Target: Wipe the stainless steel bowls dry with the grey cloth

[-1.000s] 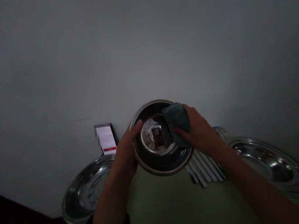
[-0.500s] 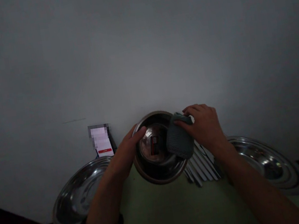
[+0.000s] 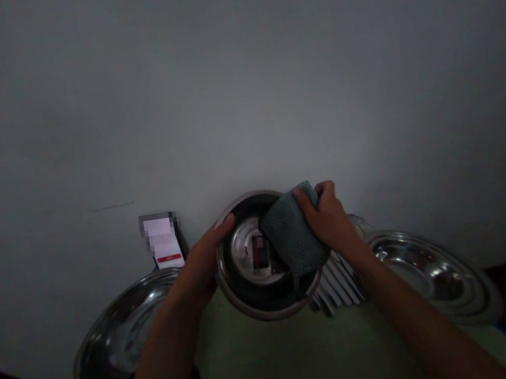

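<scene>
A round metal bowl (image 3: 253, 290) with a dark label in its middle is tilted toward me, lifted over the table. My left hand (image 3: 205, 252) grips its left rim, thumb over the edge and the other fingers hidden behind. In my right hand (image 3: 329, 213) a grey-green cloth (image 3: 294, 234) is pinched between thumb and fingers. The cloth hangs across the right side of the bowl and covers part of its inside and rim.
A large shiny metal basin (image 3: 114, 341) stands at the left, and stacked basins (image 3: 439, 279) at the right. Several pieces of cutlery (image 3: 339, 284) lie on the green table (image 3: 281, 361) behind the bowl. A lit phone (image 3: 167, 245) leans by the wall (image 3: 239, 91).
My right hand and the cloth have shifted left, and the cloth is spread wider over the bowl. The bowl has turned slightly in my left hand. The whole view has swung a little.
</scene>
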`<state>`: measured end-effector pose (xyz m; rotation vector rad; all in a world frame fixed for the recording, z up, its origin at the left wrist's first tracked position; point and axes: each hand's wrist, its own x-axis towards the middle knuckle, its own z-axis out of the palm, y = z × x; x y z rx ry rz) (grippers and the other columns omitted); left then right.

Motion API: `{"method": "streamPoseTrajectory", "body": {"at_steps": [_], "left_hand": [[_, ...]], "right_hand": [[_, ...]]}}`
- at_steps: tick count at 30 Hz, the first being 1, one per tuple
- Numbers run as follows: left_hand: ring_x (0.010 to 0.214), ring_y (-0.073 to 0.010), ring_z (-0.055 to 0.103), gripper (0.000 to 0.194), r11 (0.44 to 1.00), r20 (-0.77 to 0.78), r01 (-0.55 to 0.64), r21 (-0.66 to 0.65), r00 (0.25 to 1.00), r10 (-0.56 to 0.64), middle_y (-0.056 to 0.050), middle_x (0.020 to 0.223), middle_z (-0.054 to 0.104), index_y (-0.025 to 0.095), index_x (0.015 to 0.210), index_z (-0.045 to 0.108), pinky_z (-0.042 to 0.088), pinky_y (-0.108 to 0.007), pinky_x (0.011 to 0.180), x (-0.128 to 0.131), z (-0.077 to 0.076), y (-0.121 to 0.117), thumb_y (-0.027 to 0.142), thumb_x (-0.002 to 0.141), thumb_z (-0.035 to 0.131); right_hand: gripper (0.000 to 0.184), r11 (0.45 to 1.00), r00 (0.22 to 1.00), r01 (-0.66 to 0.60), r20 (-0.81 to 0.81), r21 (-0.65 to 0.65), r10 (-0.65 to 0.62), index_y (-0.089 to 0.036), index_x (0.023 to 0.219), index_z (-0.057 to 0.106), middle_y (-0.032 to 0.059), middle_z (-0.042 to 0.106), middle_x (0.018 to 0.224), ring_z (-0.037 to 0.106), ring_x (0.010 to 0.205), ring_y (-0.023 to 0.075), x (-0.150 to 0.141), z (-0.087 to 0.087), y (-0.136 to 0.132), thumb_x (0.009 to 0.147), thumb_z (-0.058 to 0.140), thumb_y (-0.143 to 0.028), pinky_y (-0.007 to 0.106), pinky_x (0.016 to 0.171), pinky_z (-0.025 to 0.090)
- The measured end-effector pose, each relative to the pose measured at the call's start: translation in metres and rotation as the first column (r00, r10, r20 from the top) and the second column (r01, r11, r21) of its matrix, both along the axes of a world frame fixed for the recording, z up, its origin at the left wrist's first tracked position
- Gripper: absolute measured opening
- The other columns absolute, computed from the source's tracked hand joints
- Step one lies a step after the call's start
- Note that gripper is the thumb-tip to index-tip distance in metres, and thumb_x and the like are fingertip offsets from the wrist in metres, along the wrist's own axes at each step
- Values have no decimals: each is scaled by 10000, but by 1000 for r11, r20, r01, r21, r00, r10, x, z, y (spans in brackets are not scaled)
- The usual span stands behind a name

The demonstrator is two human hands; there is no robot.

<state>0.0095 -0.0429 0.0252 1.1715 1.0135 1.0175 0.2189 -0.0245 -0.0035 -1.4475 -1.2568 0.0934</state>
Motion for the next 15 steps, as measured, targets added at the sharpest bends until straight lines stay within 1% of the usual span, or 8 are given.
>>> {"method": "streamPoseTrajectory", "body": {"at_steps": [2, 4, 6, 8, 10, 11, 13, 15], "left_hand": [[614, -214, 707, 411, 999, 53, -31, -18, 998, 32, -56, 689, 749, 146, 1116, 689, 541, -272, 530, 2, 1, -2, 414, 808, 637], [590, -196, 698, 332, 998, 107, -26, -50, 994, 31, -53, 656, 738, 136, 1022, 718, 538, -256, 520, 3, 1, -1, 384, 816, 637], [534, -171, 672, 279, 996, 146, -37, -76, 988, 48, -47, 610, 718, 133, 910, 734, 523, -239, 485, 4, 0, 1, 377, 822, 631], [498, -150, 648, 248, 994, 166, -85, -67, 982, 95, -33, 579, 701, 150, 815, 730, 508, -225, 465, 4, 1, 3, 386, 804, 653], [496, -150, 642, 250, 991, 182, -132, -20, 974, 134, -25, 578, 697, 168, 785, 726, 511, -231, 472, 4, 2, 2, 412, 779, 674], [509, -161, 648, 266, 990, 183, -143, 12, 973, 138, -27, 584, 698, 173, 811, 730, 520, -247, 486, 5, 2, 2, 430, 772, 675], [573, -198, 675, 330, 984, 159, -151, 95, 978, 134, -39, 626, 712, 178, 932, 732, 543, -290, 533, 8, 4, -2, 460, 778, 656], [702, -238, 706, 392, 957, 112, -168, 235, 983, 145, -59, 721, 739, 181, 1058, 707, 565, -333, 630, 13, 7, -9, 467, 804, 623]], "right_hand": [[343, 989, 990, 80, 104, 122, -93, -213, 947, 414, 51, 518, 865, 525, 791, 234, -2, -6, 4, 817, 556, -497, 372, 697, 421], [257, 960, 948, 143, 245, 242, -203, -203, 940, 473, 94, 517, 980, 512, 929, 259, -3, -6, 3, 828, 572, -412, 416, 792, 425], [166, 956, 899, 150, 369, 253, -238, -199, 885, 538, 106, 535, 993, 503, 980, 277, -5, -1, -2, 863, 546, -363, 452, 842, 415], [196, 979, 886, 91, 433, 184, -164, -182, 895, 582, 115, 568, 977, 521, 972, 283, -8, 1, -6, 899, 504, -362, 464, 854, 425], [299, 994, 891, 0, 450, 109, -49, -137, 1039, 581, 153, 584, 1040, 533, 1001, 299, -12, 0, -8, 897, 514, -391, 470, 864, 442], [386, 996, 892, -35, 451, 80, -5, -109, 1135, 547, 179, 574, 1102, 530, 1033, 312, -14, -1, -8, 876, 548, -395, 476, 872, 448], [568, 996, 891, -77, 450, 40, 51, -78, 1280, 441, 218, 530, 1216, 512, 1102, 335, -16, -6, -7, 818, 629, -350, 488, 896, 449], [636, 994, 898, -107, 434, 37, 80, -83, 1322, 384, 221, 518, 1250, 506, 1136, 333, -16, -10, -5, 783, 660, -279, 482, 911, 449]]}}
